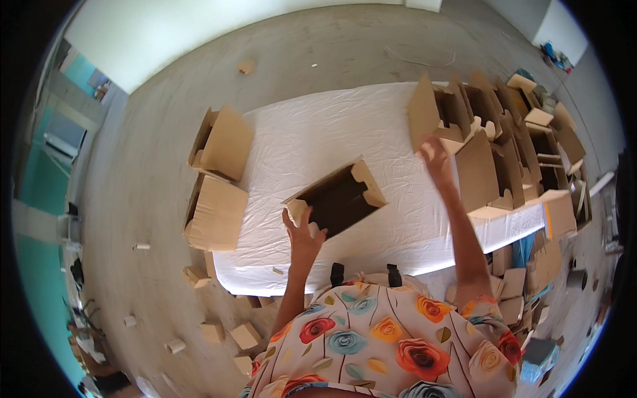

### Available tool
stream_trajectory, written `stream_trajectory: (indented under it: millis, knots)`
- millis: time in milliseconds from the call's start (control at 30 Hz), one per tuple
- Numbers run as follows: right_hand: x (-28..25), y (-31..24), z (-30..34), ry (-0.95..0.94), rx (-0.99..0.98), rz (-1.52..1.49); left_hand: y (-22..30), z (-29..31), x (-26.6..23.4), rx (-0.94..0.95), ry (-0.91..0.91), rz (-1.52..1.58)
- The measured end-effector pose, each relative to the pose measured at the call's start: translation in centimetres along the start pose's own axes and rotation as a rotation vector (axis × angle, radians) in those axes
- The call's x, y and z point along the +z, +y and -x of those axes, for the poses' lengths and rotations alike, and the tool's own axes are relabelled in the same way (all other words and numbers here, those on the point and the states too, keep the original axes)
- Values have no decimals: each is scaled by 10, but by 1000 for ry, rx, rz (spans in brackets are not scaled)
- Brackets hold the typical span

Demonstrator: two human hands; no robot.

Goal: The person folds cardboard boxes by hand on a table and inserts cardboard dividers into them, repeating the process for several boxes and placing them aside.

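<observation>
Gripping one open-topped cardboard carton [337, 199], frame centre, by its left end: left hand [306, 232]. Right hand [434, 158], blurred, right of centre beside grouped open cartons [476, 171]; grip, I cannot tell. Beneath: white-covered table [325, 129].

Table [358, 113] here's wrapped in a wrinkly white cover [285, 152]. Two cardboard boxes [219, 209] sit along its left edge, a bunch of open brown boxes [476, 166] crowd the right, plus there's a tiny tan scrap [277, 270] near the front left corner.
</observation>
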State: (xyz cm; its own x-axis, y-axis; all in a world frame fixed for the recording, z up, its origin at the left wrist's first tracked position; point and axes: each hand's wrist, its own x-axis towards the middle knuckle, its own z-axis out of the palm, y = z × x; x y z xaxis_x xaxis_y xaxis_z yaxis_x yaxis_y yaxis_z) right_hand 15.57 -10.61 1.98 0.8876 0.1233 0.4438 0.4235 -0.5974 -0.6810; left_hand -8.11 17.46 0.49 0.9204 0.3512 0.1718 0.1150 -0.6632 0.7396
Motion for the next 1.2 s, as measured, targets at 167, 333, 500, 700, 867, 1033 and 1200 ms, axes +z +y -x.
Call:
stream_trajectory:
  millis: [167,333,500,700,867,1033,1200]
  knots:
    - [-10,126,-84,-11,100,315,-9,5,8,-118,-18,-77]
    - [1,124,-121,-588,356,42,-5,16,24,-198,-10,-27]
    - [8,146,-101,-560,100,352,15,9,24,-381,-78,-243]
    - [-12,88,-70,-555,-178,369,16,7,37,-298,123,-174]
    - [-53,31,-19,-600,-381,190,12,20,35,-118,154,-158]
    - [-83,37,0,-692,-261,78,6,11,27,-257,289,-40]
    - [-66,57,-16,-508,-181,-117,-8,5,23,-366,484,157]
